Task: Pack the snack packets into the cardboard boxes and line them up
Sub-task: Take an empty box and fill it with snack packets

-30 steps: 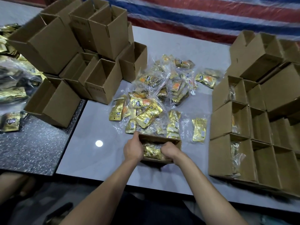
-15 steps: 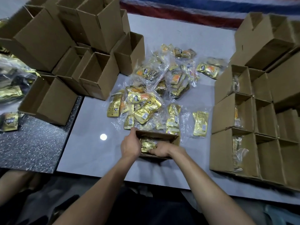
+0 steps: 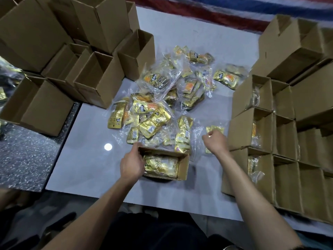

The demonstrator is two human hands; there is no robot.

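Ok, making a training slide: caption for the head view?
Left hand holds a part-filled box; right hand curls over a loose packet beside rows of boxes.

A glossy pale grey table [image 3: 86, 168] fills the middle, with a round white light reflection [image 3: 108, 146] on its left part. A dark speckled surface [image 3: 27, 150] adjoins it on the left. Beyond the far edge lies a red, white and blue striped cloth [image 3: 216, 13].
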